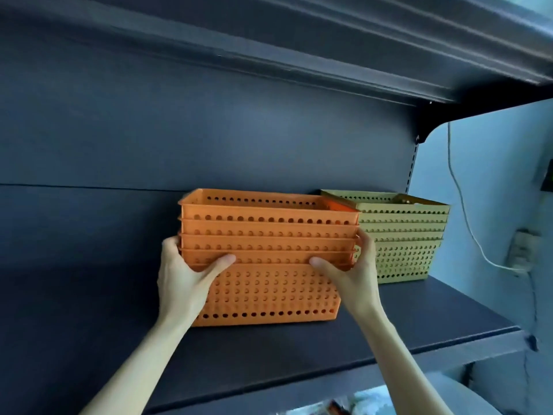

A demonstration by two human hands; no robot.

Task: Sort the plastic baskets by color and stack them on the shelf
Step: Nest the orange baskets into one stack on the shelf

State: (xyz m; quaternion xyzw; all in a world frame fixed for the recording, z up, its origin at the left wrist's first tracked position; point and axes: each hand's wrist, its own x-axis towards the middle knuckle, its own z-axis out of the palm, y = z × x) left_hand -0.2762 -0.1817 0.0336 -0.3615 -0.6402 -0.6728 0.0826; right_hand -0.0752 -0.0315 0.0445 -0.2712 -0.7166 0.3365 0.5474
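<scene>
Orange stack (263,265): nested baskets of one colour, set on the dark shelf (299,354) with the long perforated wall facing out; base at the board or just above it, cannot tell which
Yellow stack (404,244): nested the same way, just beside the orange one on its right and a little further back; touching or narrowly apart, hidden behind the right hand
Left hand (185,274): gripping the left end of the orange stack, thumb laid across the front wall, fingers curled round the end
Right hand (353,271): gripping the right end likewise, thumb on the front, fingers wrapped behind, squeezed in between the two stacks
Reason for the grip: taken at the lower rims from both ends, probably to clamp the whole nest together and keep it level
Reason for the placing: one colour per pile, side by side, in keeping with the sort
Step in hand: likely seating or squaring the orange pile next to the yellow
Risk: pinched fingers or a nudged yellow pile on closing the gap
Surroundings: upper shelf (329,55) overhead; white cable (466,229) on the pale wall to the right
</scene>
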